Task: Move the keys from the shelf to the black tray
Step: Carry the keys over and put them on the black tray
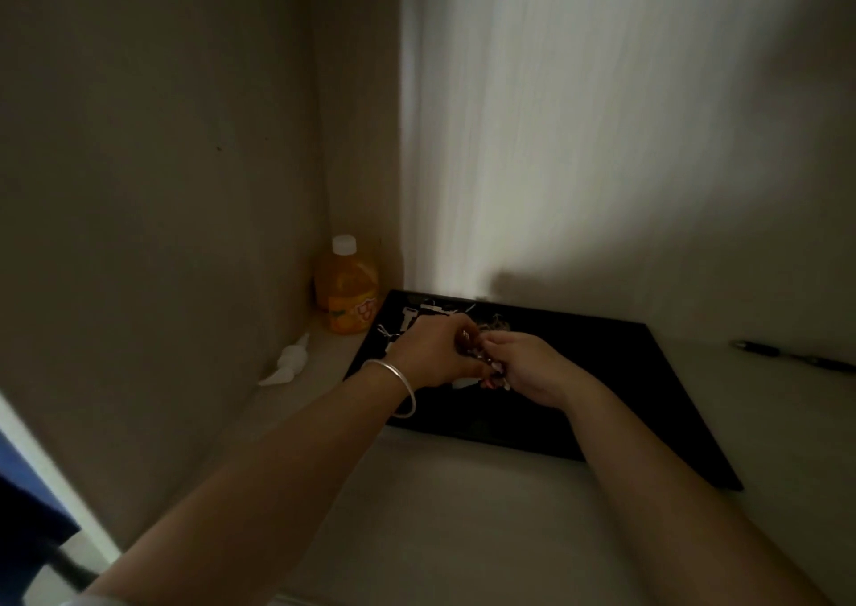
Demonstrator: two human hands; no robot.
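Note:
A flat black tray (pixel 648 387) lies on the pale shelf (pixel 463 513) against the back wall. Several loose keys (pixel 410 318) with white tags rest in its far left corner. Both hands meet over the tray's middle. My left hand (pixel 433 355), with a silver bangle on its wrist, and my right hand (pixel 528 364) are each closed on one bunch of keys (pixel 481 357) held between them just above the tray. Most of that bunch is hidden by the fingers.
An orange juice bottle (pixel 347 288) with a white cap stands in the shelf's back left corner. A white pump nozzle (pixel 287 362) lies along the left wall. A dark pen (pixel 796 357) lies on the shelf to the right of the tray.

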